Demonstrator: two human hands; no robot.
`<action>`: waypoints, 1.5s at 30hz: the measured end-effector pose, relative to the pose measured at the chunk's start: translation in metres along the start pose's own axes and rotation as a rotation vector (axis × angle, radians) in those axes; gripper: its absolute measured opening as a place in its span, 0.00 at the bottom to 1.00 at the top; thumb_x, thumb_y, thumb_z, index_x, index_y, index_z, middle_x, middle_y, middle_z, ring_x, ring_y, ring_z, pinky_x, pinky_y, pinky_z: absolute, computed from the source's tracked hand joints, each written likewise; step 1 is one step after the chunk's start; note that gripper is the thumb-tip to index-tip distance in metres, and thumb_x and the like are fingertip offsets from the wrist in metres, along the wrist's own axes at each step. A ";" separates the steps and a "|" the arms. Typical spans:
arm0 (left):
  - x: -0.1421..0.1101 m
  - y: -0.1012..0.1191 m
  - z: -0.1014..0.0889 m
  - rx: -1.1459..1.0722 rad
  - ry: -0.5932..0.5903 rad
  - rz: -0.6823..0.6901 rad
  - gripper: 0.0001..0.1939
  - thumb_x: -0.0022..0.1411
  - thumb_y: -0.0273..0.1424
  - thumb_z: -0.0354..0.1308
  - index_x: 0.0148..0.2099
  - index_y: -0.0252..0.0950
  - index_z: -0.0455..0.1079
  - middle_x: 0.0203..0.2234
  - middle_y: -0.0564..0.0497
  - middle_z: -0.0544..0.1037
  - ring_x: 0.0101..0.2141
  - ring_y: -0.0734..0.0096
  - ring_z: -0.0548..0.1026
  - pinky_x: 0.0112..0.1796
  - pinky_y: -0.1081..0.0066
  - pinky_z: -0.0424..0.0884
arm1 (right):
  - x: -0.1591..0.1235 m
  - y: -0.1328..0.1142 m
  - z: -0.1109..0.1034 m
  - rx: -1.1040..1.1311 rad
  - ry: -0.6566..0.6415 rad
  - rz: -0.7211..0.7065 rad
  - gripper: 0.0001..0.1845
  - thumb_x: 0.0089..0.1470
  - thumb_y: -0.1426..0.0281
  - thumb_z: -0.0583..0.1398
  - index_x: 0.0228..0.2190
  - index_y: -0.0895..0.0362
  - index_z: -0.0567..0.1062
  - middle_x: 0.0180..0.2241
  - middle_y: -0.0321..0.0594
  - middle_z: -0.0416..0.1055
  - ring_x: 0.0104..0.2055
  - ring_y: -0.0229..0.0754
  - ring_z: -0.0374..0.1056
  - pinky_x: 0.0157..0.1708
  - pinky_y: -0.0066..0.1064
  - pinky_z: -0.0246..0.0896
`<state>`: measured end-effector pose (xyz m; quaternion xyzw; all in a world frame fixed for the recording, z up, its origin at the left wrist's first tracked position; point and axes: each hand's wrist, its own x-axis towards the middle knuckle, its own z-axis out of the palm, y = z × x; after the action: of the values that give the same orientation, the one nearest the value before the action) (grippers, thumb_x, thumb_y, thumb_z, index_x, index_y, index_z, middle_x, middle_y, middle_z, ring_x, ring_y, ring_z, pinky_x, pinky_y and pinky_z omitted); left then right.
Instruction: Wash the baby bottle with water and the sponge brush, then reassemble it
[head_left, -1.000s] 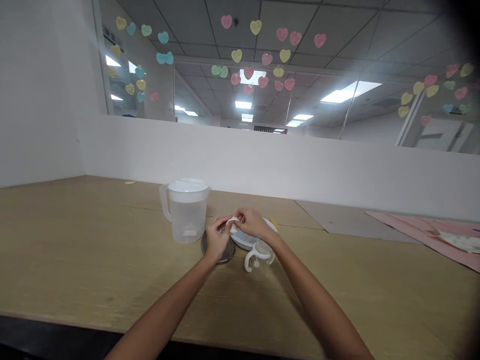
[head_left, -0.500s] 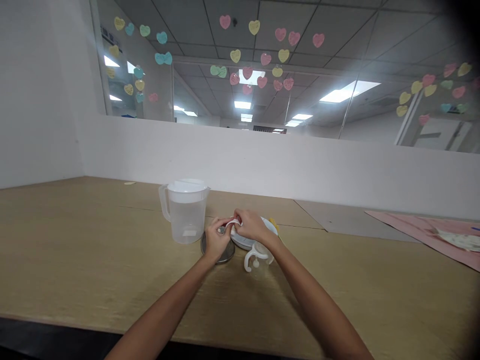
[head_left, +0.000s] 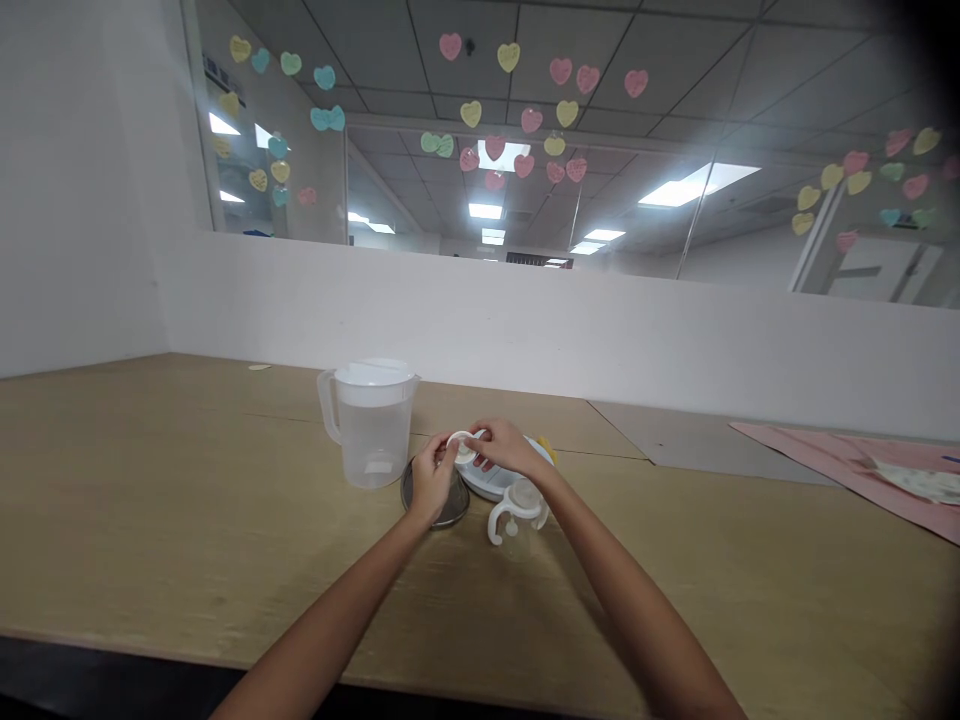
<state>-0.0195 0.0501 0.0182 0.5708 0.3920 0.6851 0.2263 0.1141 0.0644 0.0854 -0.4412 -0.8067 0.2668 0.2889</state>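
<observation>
Both my hands meet over the middle of the wooden table [head_left: 187, 520]. My left hand [head_left: 429, 487] and my right hand [head_left: 504, 448] pinch a small white ring-shaped part [head_left: 460, 444] between their fingertips. Under my left hand lies a round grey metal dish [head_left: 450, 508]. A white plate [head_left: 491, 484] sits under my right hand, with something yellow [head_left: 547, 446] at its far edge. A clear bottle with white handles [head_left: 516, 507] stands just in front of the plate. A translucent lidded pitcher [head_left: 369, 421] stands left of my hands.
A low white partition [head_left: 570, 335] runs along the table's far edge, with glass above it covered in paper hearts. A pink sheet [head_left: 862, 465] with a patterned cloth [head_left: 919, 482] lies at the far right. A grey mat [head_left: 697, 440] lies beside it.
The white ring has been turned between my fingertips and now faces the camera as an open circle. My hands stay in the same spot.
</observation>
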 end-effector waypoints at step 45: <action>-0.002 0.006 0.005 -0.116 0.042 -0.108 0.07 0.50 0.34 0.54 0.30 0.36 0.66 0.23 0.56 0.69 0.26 0.76 0.67 0.28 0.77 0.62 | -0.004 -0.016 0.011 -0.472 0.176 -0.055 0.09 0.50 0.67 0.55 0.33 0.58 0.71 0.30 0.41 0.72 0.32 0.38 0.65 0.30 0.26 0.53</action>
<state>-0.0129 0.0464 0.0224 0.5201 0.3865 0.7054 0.2871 0.0995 0.0515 0.0875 -0.4959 -0.8300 0.0234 0.2543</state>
